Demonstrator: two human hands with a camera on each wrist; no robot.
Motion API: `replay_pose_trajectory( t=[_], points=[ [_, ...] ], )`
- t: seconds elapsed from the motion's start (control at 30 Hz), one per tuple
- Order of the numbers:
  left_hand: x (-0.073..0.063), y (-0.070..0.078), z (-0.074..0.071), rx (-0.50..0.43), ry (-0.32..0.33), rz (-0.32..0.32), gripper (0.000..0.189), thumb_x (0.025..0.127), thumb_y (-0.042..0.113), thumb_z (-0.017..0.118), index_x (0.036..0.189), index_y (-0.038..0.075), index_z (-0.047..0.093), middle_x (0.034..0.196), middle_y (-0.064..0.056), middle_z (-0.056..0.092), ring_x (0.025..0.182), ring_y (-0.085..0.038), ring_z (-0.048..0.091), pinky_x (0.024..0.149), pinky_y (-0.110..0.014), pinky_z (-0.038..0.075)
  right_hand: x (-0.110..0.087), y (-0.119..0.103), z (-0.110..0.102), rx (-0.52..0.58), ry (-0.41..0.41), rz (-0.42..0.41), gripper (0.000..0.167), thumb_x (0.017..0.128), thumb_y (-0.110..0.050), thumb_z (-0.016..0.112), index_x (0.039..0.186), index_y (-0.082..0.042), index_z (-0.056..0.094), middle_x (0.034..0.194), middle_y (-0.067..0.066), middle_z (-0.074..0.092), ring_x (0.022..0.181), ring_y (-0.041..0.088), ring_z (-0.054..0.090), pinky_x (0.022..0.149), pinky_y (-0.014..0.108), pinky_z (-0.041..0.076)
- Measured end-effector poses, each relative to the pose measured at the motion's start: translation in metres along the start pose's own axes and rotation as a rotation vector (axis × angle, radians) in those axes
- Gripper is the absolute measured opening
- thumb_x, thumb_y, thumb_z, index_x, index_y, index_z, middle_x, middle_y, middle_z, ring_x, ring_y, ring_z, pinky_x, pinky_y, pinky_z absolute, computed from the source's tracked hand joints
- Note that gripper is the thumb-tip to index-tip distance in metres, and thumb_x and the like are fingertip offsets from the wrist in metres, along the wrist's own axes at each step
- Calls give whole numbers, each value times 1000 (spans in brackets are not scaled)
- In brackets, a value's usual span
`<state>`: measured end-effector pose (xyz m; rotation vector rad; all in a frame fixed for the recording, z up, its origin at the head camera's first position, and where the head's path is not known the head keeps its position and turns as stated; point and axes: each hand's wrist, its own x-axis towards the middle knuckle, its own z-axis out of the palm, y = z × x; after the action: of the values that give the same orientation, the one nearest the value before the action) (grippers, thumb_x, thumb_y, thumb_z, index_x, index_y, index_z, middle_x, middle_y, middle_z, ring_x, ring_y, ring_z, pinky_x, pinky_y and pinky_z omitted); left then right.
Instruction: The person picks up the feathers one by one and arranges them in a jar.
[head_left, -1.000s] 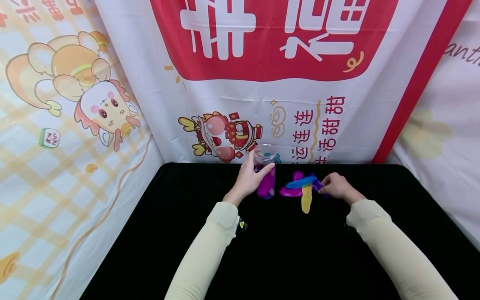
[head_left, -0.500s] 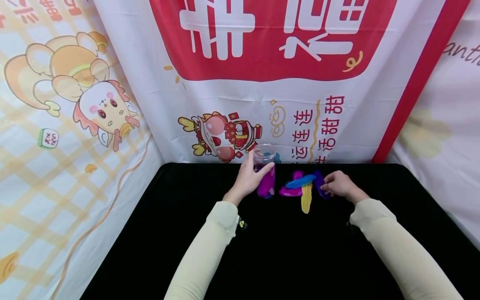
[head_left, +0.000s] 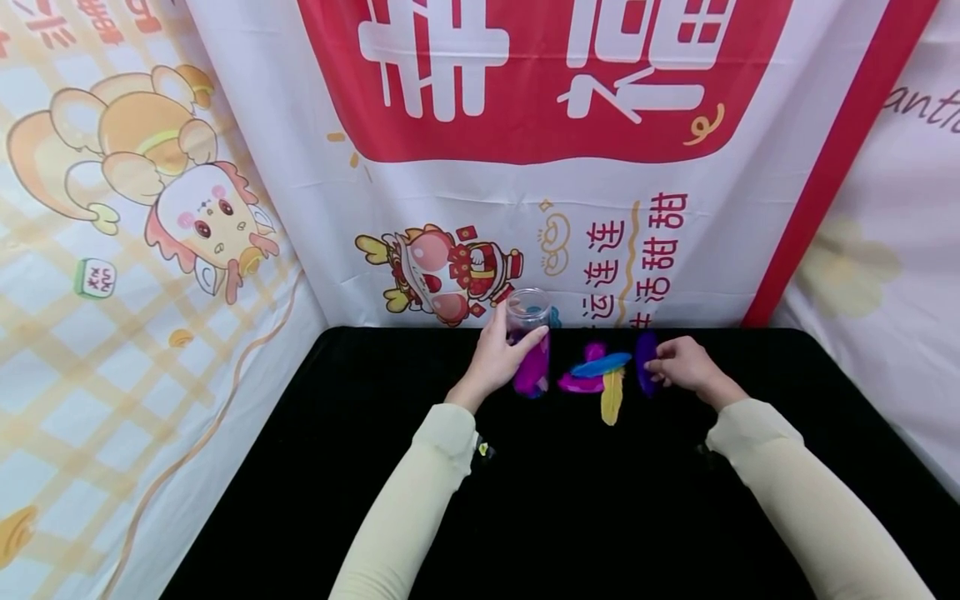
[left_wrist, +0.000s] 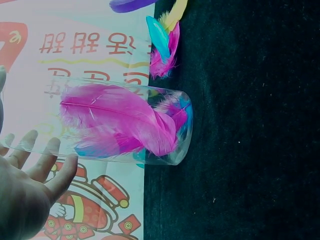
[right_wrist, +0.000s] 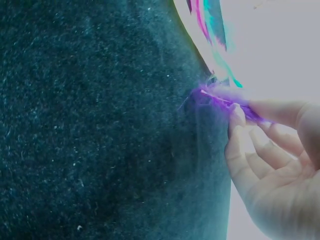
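My left hand (head_left: 497, 354) grips a clear jar (head_left: 528, 305), which stands upright at the back of the table, its thumb round the near side. Pink and blue feathers (left_wrist: 117, 112) fill its lower part in the left wrist view. In my right hand (head_left: 690, 367) a purple feather (head_left: 646, 367) is pinched between thumb and fingertips, held upright in the head view. Between the hands lie a blue feather (head_left: 602, 365), a yellow feather (head_left: 612, 398) and pink feathers (head_left: 579, 383), overlapping in a loose pile.
A black cloth (head_left: 570, 500) covers the table. Behind its far edge hangs a white and red printed banner (head_left: 525, 183). A checked cartoon sheet (head_left: 112, 333) closes off the left side, and a pale sheet (head_left: 885, 333) hangs at the right.
The right hand has drawn the purple feather away from the pile, slightly to the right, and it has turned from slanted to upright. The left hand and jar have stayed put.
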<state>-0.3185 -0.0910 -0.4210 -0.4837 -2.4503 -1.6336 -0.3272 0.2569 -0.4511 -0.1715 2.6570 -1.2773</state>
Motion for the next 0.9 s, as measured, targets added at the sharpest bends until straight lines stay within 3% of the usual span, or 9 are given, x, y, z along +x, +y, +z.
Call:
replay_pose_trajectory(
  t=[0.23,0.43,0.6,0.9],
  points=[
    [0,-1,0,1,-3,6,77,95,52,70,154,20,33,152,-13,44,134,-25,53,105,-45,50,-1,-6,-3,9,-3,-6,19,101,-9,61,104,9,67,86,12,75,73,20,68,66,35,59],
    [-1,0,0,6,6,8,78,94,52,71,154,19,34,150,-9,45,133,-24,54,104,-43,51,-4,-16,-4,26,17,-35,22,103,-12,60,94,7,63,86,16,73,79,26,71,70,40,60],
    [0,0,1,3,10,9,75,94,51,71,152,20,35,148,-9,46,131,-23,55,104,-43,51,-7,-27,-5,37,38,-47,23,103,-13,61,104,9,66,93,18,74,85,29,71,70,38,60],
    [-1,-1,1,11,8,2,74,95,49,71,152,20,34,148,-10,46,131,-21,54,105,-42,50,-5,-35,-10,111,53,-71,32,100,-12,66,119,15,65,101,23,75,76,12,69,62,25,56]
  ],
)
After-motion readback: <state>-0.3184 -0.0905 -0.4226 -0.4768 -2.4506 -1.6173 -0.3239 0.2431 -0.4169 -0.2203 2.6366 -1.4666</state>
